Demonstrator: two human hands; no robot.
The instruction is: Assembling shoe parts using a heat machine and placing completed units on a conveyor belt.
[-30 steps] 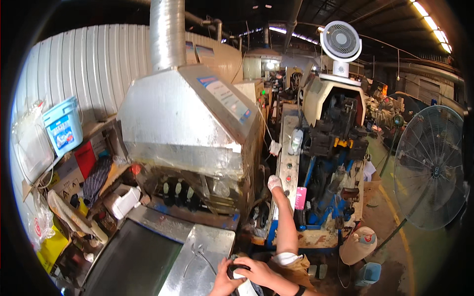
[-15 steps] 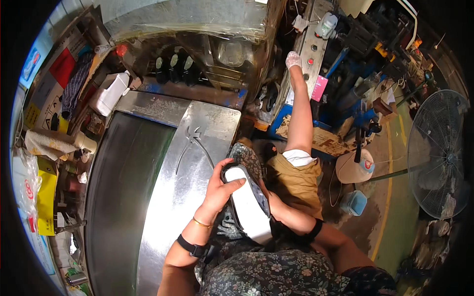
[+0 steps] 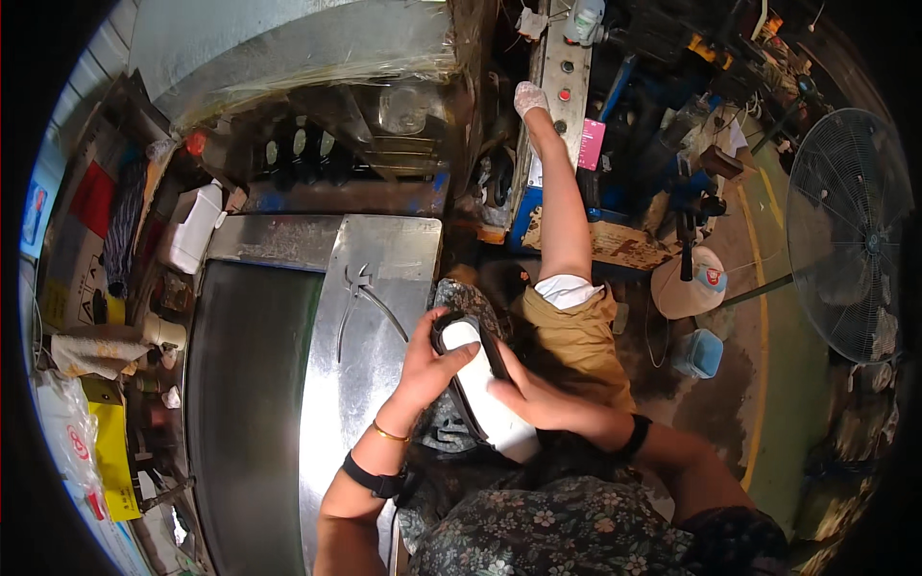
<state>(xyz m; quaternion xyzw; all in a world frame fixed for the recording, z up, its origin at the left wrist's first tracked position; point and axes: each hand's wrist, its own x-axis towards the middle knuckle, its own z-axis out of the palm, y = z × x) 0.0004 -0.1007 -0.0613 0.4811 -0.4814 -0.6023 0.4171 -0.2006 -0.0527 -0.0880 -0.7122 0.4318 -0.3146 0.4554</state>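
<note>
A dark shoe with a long white underside [image 3: 480,394] is held over my lap, its white face turned up. My left hand [image 3: 423,365] grips its far end, with the thumb pressed on the white face and the fingers around the dark edge. On the shoe's right side lies my right hand [image 3: 543,396], its fingers blurred and partly hidden, closed against the side and white face. Just left of my left hand, metal pincers [image 3: 387,315] with curved handles rest on a shiny metal plate [image 3: 403,245].
Beside the plate runs a dark conveyor belt [image 3: 252,384]. Another person's bare limb [image 3: 562,211], from a tan garment [image 3: 571,331], reaches to a button panel [image 3: 565,125]. At the right stand a large fan [image 3: 845,240] and a blue tub [image 3: 704,353]. A white container [image 3: 192,228] is at left.
My right hand has come up from beside the shoe onto its white face. The left hand keeps its hold. The view has shifted slightly.
</note>
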